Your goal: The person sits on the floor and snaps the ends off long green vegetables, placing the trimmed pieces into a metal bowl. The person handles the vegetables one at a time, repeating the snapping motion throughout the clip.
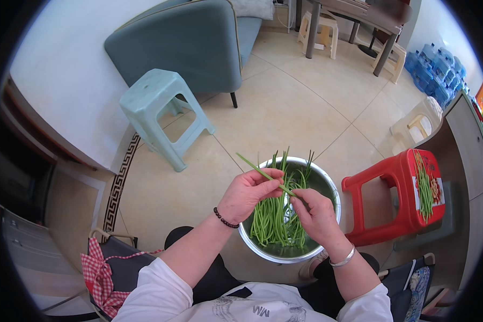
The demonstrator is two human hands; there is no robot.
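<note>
A long green stem (252,166), which looks like a garlic scape, runs slantwise between my two hands. My left hand (250,190), with a dark bead bracelet at the wrist, pinches it around the middle. At its lower right end, my right hand (315,213) grips it between thumb and fingers; a silver bangle circles that wrist. Both hands are above a large metal basin (261,257) on the floor. Inside the basin lies a heap of green stems (271,221), some reaching over the far rim.
A red plastic stool (360,209) to the right bears a small bunch of green stems (424,191) on printed paper. A pale blue plastic stool (155,94) stands ahead on the left, near a blue-grey sofa (177,48). Blue water bottles (436,70) are piled far right, beyond a cabinet (467,153).
</note>
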